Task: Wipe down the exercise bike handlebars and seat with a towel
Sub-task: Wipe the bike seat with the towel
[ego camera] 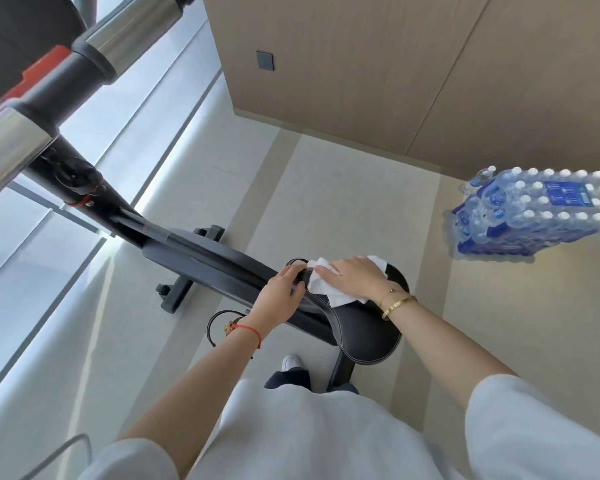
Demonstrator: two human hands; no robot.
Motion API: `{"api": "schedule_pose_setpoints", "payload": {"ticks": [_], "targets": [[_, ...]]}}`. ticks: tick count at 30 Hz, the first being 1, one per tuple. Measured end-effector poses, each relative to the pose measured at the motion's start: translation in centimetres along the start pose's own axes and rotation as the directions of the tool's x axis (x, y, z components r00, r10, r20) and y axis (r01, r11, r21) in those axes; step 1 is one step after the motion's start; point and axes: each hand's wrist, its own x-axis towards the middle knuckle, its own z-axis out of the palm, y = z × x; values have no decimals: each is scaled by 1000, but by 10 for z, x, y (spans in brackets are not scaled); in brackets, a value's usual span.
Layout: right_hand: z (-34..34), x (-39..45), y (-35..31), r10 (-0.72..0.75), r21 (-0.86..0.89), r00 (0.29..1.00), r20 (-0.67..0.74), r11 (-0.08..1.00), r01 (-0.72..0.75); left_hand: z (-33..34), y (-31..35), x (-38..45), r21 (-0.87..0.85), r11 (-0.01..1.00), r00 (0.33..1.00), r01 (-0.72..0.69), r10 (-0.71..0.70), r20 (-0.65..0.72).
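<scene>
Right hand [355,277] lies flat, fingers straight, pressing the white towel [340,296] onto the black seat [368,336] near its narrow front. Left hand [282,289] curls round the seat nose, steadying it. Towel looks light, soft, bunches easily — palm pressure suits it. Seat looks padded, smooth, firmly mounted — probably slick.

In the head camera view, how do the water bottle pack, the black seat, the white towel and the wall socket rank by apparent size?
1. water bottle pack
2. seat, partly covered
3. towel, mostly under the right hand
4. wall socket, farther away
</scene>
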Motion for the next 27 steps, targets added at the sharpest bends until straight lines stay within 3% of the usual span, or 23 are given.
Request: {"api": "schedule_pose_setpoints", "payload": {"ticks": [2,4,6,9,11,14,18,22,27], "targets": [[11,-11,17,-95,-106,970,-225,992,73,-1,1,1,11,1000,1000,4,-4,5],[18,-19,32,-126,-144,923,-364,987,78,-1,3,0,13,1000,1000,1,-1,6],[12,-21,41,-51,-97,941,-334,995,19,-1,5,0,8,1000,1000,-4,4,-1],[-5,-12,45,108,54,986,-125,993,-102,0,5,0,7,1000,1000,5,-5,-7],[-16,-8,49,193,177,981,-19,966,-186,1,5,0,16,1000,1000,17,-17,-2],[-20,-11,57,279,302,960,8,915,-268,1,5,-1,23,999,1000,27,-27,-4],[-7,-29,59,379,445,915,-139,849,-284,2,5,-2,22,999,1000,24,-24,-14],[25,-62,58,418,608,845,-334,781,-145,4,4,-2,6,999,999,31,-31,-24],[66,-90,42,478,734,773,-416,678,-24,5,2,-1,4,1000,999,29,-29,-34]]}}
